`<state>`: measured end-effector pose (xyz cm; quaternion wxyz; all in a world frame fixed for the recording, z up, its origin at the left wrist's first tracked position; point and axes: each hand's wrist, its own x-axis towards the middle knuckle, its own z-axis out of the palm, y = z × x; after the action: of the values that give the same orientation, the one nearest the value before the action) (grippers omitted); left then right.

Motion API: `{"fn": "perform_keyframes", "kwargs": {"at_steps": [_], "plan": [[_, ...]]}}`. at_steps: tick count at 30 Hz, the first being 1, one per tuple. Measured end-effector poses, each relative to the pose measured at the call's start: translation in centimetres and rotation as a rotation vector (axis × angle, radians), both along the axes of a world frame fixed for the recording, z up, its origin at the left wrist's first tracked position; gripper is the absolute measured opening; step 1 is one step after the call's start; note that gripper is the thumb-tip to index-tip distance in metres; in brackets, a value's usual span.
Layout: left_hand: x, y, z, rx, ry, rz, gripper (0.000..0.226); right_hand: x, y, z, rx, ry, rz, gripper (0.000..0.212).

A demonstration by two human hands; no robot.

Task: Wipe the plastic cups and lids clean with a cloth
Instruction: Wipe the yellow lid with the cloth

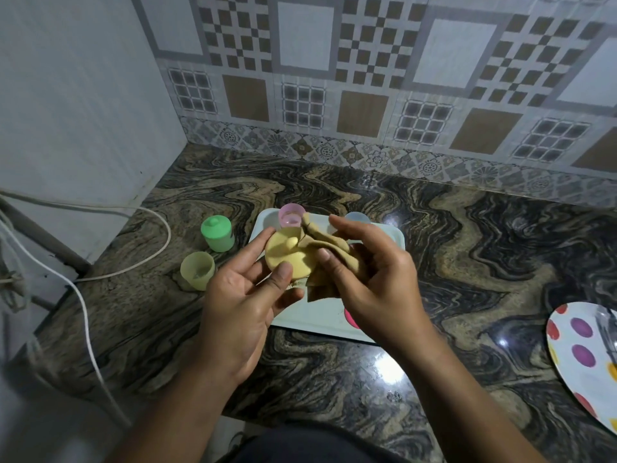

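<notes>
Yellow round plastic lid (283, 259) with a knob is held above the white rectangular tray (317, 325), its rim pinched between the thumb and fingers of the left hand (243, 295). The right hand (370, 272) grips one bunched tan cloth (329, 243), which touches the lid's right edge. Four plastic cups show. A pink translucent cup (291, 215) and a partly hidden pale blue translucent cup (357, 217) stand on the tray's far side. A green cup (220, 242) capped with its green lid (212, 225) and an open yellow cup (197, 270) stand on the marbled stone counter (467, 248), left of the tray. One pink piece (350, 317) lies at the tray's near edge, mostly hidden. One spotted plate (581, 355) lies at the right.
</notes>
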<state>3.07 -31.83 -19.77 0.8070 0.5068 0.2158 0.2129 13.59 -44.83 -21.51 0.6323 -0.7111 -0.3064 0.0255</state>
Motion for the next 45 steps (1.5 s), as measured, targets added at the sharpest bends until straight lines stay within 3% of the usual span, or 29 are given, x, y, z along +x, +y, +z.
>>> {"fn": "perform_keyframes", "kwargs": {"at_steps": [3, 8, 14, 19, 22, 28, 35, 42, 45], "plan": [[0.1, 0.1, -0.1, -0.008, 0.012, 0.037, 0.057, 0.1, -0.2, -0.3, -0.098, -0.093, 0.044, 0.032], [0.1, 0.1, -0.1, 0.025, 0.032, 0.036, 0.053, -0.2, -0.2, -0.3, -0.060, -0.323, 0.061, 0.034], [-0.2, 0.4, -0.2, 0.012, 0.045, 0.003, 0.051, 0.1, -0.5, -0.6, -0.066, -0.366, 0.123, 0.025], [-0.2, 0.7, -0.1, -0.027, 0.052, 0.018, 0.042, 1.4, -0.4, -0.1, -0.123, -0.319, 0.017, 0.019], [0.1, 0.4, 0.0, -0.045, 0.037, 0.040, 0.036, 1.5, -0.3, -0.1, -0.116, -0.181, 0.034, 0.019], [0.1, -0.3, -0.2, 0.037, 0.011, -0.022, 0.062, 0.9, 0.1, -0.4, -0.050, -0.021, 0.039, 0.022], [0.2, 0.5, -0.5, -0.070, -0.006, 0.010, 0.043, 0.4, -0.8, 0.6, -0.066, -0.222, 0.124, 0.017], [-0.2, 1.1, -0.5, -0.043, 0.000, -0.063, 0.039, 2.2, -0.2, 0.2, -0.100, -0.166, 0.059, 0.014], [-0.2, 0.7, -0.4, -0.018, 0.026, -0.069, 0.039, 2.4, -0.1, 0.4, -0.058, 0.020, 0.056, 0.010]]}}
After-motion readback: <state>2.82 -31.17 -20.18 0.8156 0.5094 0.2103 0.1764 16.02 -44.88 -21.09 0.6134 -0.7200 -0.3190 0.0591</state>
